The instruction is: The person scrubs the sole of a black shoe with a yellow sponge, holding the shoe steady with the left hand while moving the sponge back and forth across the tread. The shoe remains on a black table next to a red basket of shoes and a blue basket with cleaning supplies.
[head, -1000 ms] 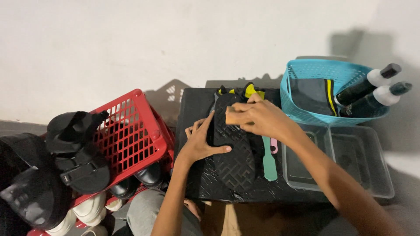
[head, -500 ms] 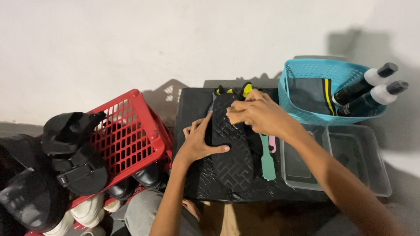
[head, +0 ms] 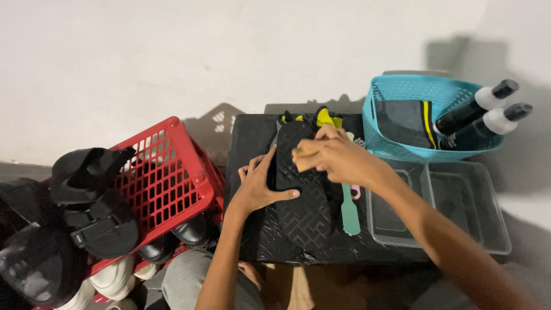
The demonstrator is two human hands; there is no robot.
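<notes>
- Sandal (head: 304,195) sole-up on black box (head: 247,229), pinned flat by left hand (head: 258,186).
- R hand (head: 333,158) clamps tan sponge (head: 302,161) on sole, near toe.
- Risk: hard scrub w/ loose pin could skid sandal toward teal brush (head: 349,209).

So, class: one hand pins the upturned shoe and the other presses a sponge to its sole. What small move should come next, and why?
Probably a short stroke of the sponge down the sole. The right hand has it near the toe end of the shoe, the left hand pins the shoe's edge, and most of the grooved sole lies below it.
</notes>
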